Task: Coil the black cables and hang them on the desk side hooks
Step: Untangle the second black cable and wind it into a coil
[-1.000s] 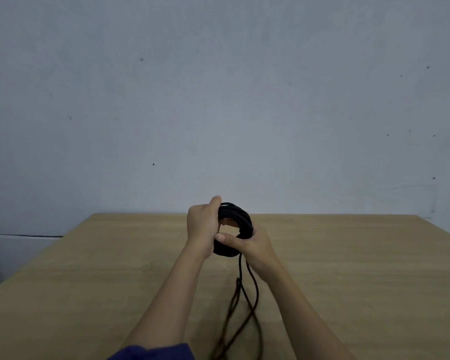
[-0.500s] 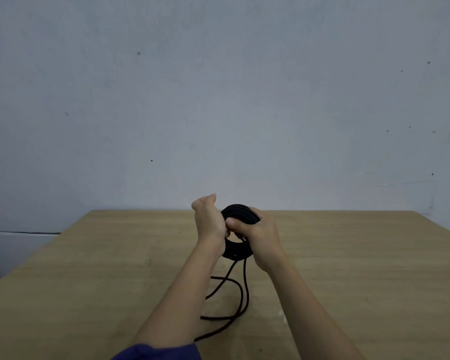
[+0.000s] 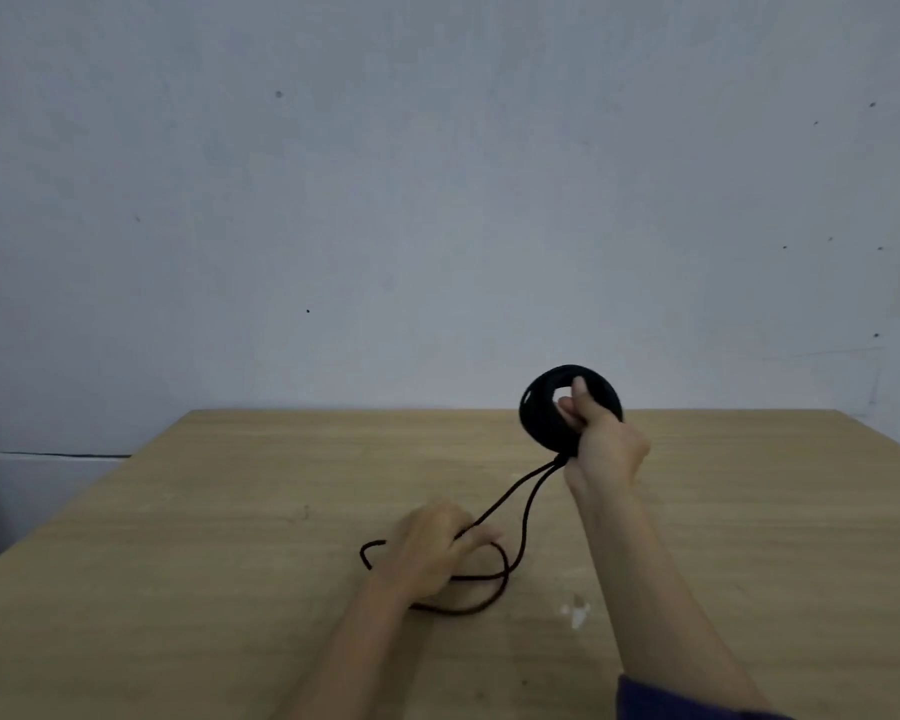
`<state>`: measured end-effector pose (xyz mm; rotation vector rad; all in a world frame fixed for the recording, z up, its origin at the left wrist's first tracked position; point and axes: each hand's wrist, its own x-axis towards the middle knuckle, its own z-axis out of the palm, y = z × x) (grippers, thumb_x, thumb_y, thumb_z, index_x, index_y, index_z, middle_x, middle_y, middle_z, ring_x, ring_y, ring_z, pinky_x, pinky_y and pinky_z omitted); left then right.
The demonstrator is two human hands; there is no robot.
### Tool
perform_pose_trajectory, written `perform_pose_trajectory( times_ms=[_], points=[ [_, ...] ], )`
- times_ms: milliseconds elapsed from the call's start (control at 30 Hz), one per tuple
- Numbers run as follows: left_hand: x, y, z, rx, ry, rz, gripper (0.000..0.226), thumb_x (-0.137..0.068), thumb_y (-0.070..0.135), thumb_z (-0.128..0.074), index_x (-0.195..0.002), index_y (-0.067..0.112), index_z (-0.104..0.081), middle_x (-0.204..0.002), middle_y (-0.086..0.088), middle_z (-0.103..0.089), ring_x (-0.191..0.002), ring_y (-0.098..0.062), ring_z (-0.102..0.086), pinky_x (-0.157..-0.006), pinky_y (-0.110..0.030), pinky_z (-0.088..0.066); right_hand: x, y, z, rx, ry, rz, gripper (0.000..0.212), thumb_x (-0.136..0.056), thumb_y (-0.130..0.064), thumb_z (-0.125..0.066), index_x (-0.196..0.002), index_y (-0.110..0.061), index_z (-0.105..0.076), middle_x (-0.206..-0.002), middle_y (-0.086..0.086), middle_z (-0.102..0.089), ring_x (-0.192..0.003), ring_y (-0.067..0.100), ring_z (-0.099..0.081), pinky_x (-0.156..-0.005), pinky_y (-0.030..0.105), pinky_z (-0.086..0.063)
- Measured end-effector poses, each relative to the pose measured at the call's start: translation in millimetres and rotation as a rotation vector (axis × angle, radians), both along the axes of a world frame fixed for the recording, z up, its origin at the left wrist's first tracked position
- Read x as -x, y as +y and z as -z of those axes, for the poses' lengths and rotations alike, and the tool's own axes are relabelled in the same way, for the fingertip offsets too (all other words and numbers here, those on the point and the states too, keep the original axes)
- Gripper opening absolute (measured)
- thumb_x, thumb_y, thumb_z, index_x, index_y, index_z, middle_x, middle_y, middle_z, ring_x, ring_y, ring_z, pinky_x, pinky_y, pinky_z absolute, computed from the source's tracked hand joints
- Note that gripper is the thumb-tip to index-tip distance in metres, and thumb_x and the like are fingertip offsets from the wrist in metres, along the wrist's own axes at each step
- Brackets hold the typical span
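A dark sleeve shows at the bottom right edge. On the counter the left hand rests low, its fingers curled round a loose strand of the black cable, which loops on the wood beside and under that hand. A white mark lies just right of the loop. Two strands rise to the right hand, held above the counter, fingers clenched through the wound coil. Behind stands a pale wall.
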<state>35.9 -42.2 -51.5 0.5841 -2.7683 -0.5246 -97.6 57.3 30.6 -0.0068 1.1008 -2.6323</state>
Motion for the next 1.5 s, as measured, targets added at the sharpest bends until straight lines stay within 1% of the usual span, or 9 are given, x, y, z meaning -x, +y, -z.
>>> perform_pose_trajectory(
  times_ms=[200,400,500,600,733,967,1133,1267,1500],
  points=[
    [-35.6,-76.4,-2.5,-0.252,0.261,-0.49,0.03,-0.091,0.03,-0.057,-0.079,0.008,-0.073,-0.086,-0.02,-0.068,-0.078,-0.021,-0.058,-0.06,-0.03,-0.033,38.6,32.9,16.3,0.092,-0.135,0.219,0.02,-0.077,-0.004,-0.073,-0.068,-0.003,-0.055,-0.043,-0.006,-0.061,-0.043,0.006,-0.06,-0.057,0.027,-0.055],
    [-50.6,-119.0,-16.0,-1.018,0.848,-1.053,0.045,-0.098,0.023,-0.044,-0.117,-0.017,-0.052,-0.095,-0.026,-0.058,-0.064,-0.026,-0.061,-0.045,-0.022,-0.051,37.5,29.1,34.8,0.081,-0.198,0.3,0.019,-0.079,-0.006,-0.072,-0.069,-0.006,-0.056,-0.058,-0.001,-0.061,-0.046,0.005,-0.058,-0.061,0.025,-0.053],
    [-31.2,-84.5,-38.7,-0.711,0.64,-1.231,0.046,-0.095,0.028,-0.046,-0.122,-0.009,-0.047,-0.126,-0.029,-0.044,-0.118,-0.037,-0.044,-0.093,-0.031,-0.041,21.2,11.0,37.1,0.043,-0.223,0.293,0.016,-0.079,-0.008,-0.073,-0.075,-0.005,-0.058,-0.066,0.003,-0.062,-0.045,0.003,-0.061,-0.058,0.022,-0.054],
    [-19.6,-27.5,-66.4,-0.688,0.763,-0.571,0.031,-0.092,0.01,-0.042,-0.07,0.008,-0.063,-0.073,-0.011,-0.061,-0.079,-0.027,-0.055,-0.061,-0.02,-0.045,9.2,-5.9,32.4,0.052,-0.215,0.286,0.016,-0.08,-0.007,-0.072,-0.075,-0.007,-0.057,-0.065,0.004,-0.061,-0.042,0.001,-0.06,-0.048,0.015,-0.05],
    [1.8,56.7,-62.2,-1.311,0.032,0.18,0.068,-0.094,0.038,-0.024,-0.044,0.009,-0.06,-0.046,-0.006,-0.057,-0.04,-0.013,-0.048,-0.038,-0.015,-0.033,-7.7,-21.6,23.3,0.066,-0.191,0.237,0.015,-0.08,-0.007,-0.072,-0.084,-0.003,-0.058,-0.064,0.005,-0.062,-0.042,0.002,-0.061,-0.047,0.015,-0.049],
    [48.6,55.9,-17.6,-1.582,0.205,-0.264,0.084,-0.068,0.087,-0.036,-0.061,0.005,-0.055,-0.06,-0.008,-0.053,-0.05,-0.017,-0.045,-0.047,-0.02,-0.035,-15.4,-16.3,33.9,0.037,-0.206,0.179,0.027,-0.08,-0.009,-0.073,-0.099,0.008,-0.064,-0.073,0.01,-0.067,-0.055,0.011,-0.066,-0.068,0.029,-0.058],
    [66.4,56.8,-11.1,-1.935,0.596,-0.388,0.038,-0.091,0.034,-0.051,-0.095,-0.001,-0.062,-0.093,-0.013,-0.066,-0.094,-0.029,-0.061,-0.083,-0.037,-0.048,-29.0,-15.5,37.8,0.052,-0.244,0.099,0.028,-0.08,-0.012,-0.072,-0.096,0.009,-0.065,-0.063,0.007,-0.065,-0.051,0.013,-0.063,-0.051,0.024,-0.053],
    [65.0,60.4,-14.8,-1.673,0.615,-0.608,0.022,-0.092,0.012,-0.044,-0.076,0.004,-0.057,-0.067,-0.008,-0.062,-0.066,-0.023,-0.053,-0.057,-0.029,-0.041,-28.4,-11.5,41.2,0.032,-0.207,0.158,0.028,-0.08,-0.009,-0.072,-0.1,0.008,-0.064,-0.054,0.003,-0.066,-0.045,0.008,-0.063,-0.058,0.026,-0.056],
    [58.3,66.2,-12.6,-1.418,0.852,-0.515,0.023,-0.092,0.012,-0.05,-0.077,0.003,-0.066,-0.077,-0.009,-0.065,-0.074,-0.02,-0.06,-0.073,-0.032,-0.049,-32.3,-6.0,46.9,-0.176,-0.045,0.214,0.015,-0.079,-0.009,-0.073,-0.089,-0.001,-0.066,-0.063,0.006,-0.065,-0.046,0.006,-0.063,-0.059,0.025,-0.056]
  ],
)
